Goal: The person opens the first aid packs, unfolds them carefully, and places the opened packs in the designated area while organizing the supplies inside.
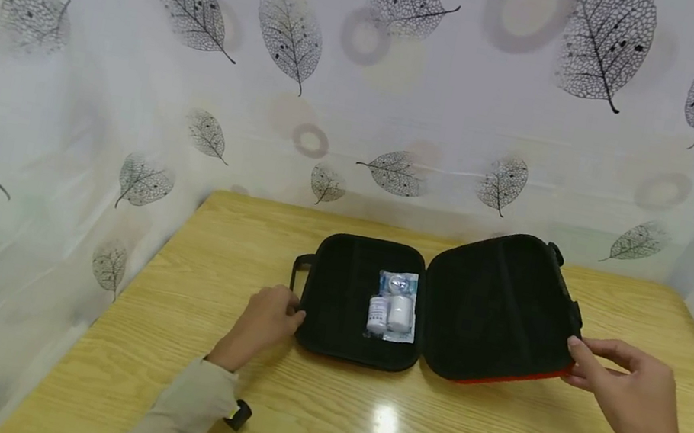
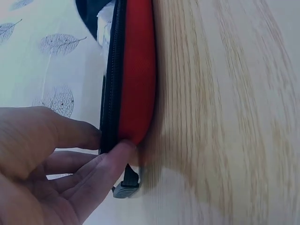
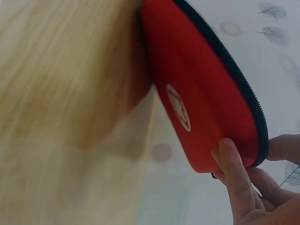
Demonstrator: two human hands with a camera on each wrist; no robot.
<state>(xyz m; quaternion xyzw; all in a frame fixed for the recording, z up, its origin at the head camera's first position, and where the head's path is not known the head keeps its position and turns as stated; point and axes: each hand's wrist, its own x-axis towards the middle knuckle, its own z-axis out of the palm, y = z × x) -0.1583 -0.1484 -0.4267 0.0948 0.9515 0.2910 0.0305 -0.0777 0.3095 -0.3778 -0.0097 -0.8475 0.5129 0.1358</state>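
Observation:
An unzipped first-aid case (image 1: 335, 284), black inside and red outside, lies spread on the wooden table. Its left half rests flat and holds a clear packet with small white containers (image 1: 399, 313). My left hand (image 1: 270, 317) grips that half's near left corner; in the left wrist view the thumb and fingers pinch the zipped rim (image 2: 111, 93). My right hand (image 1: 631, 383) pinches the outer corner of the other half, the lid (image 1: 490, 311), which tilts up off the table. The right wrist view shows the lid's red outer side (image 3: 187, 84) with a round white emblem (image 3: 178, 107).
The wooden table (image 1: 158, 338) runs to a wall hung with a leaf-patterned sheet (image 1: 411, 88). A black carry handle (image 1: 298, 270) sticks out from the case's left side. Black straps with yellow marks are on both wrists.

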